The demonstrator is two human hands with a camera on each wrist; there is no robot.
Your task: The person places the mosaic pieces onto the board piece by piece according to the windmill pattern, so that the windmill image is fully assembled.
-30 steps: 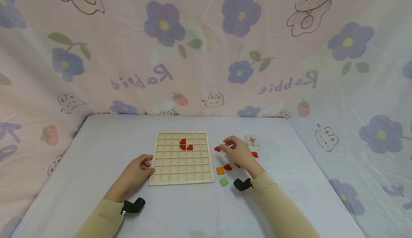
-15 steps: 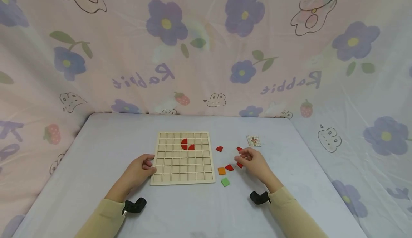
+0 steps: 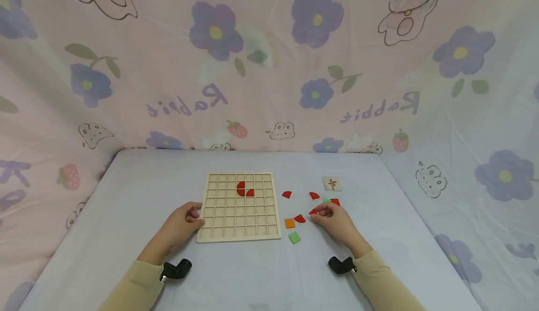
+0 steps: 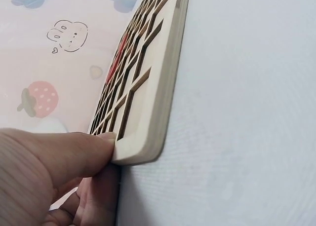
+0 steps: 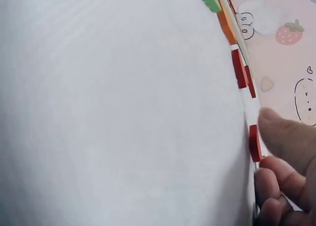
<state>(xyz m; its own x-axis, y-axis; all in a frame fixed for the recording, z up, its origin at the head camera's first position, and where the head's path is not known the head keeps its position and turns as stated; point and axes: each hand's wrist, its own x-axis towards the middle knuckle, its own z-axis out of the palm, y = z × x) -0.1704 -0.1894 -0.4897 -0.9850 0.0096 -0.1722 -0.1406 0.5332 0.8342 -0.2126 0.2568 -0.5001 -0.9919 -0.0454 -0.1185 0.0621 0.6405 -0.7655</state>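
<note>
My left hand (image 3: 181, 223) holds the near left side of a wooden grid board (image 3: 237, 231); in the left wrist view its thumb (image 4: 84, 152) lies on the corner, with the other fingers below. Red quarter-circle pieces (image 3: 241, 192) sit in cells of the board's upper middle. To the right, my right hand (image 3: 337, 222) is at a red quarter-circle piece (image 3: 313, 212), partly hidden by the fingertips. In the right wrist view that red piece (image 5: 255, 143) stands between thumb and forefinger, with a gap showing beside the thumb.
Near the board's right side lie an orange square (image 3: 290, 223), a green square (image 3: 294, 237) and more red quarter pieces (image 3: 287, 194). Another green piece (image 3: 326, 201) and a red piece (image 3: 335, 202) lie beyond my right hand. A pattern card (image 3: 332, 184) rests farther back.
My right hand has moved right and nearer to me, from beside the red piece close to the board to another red piece. The left hand stays on the board.
</note>
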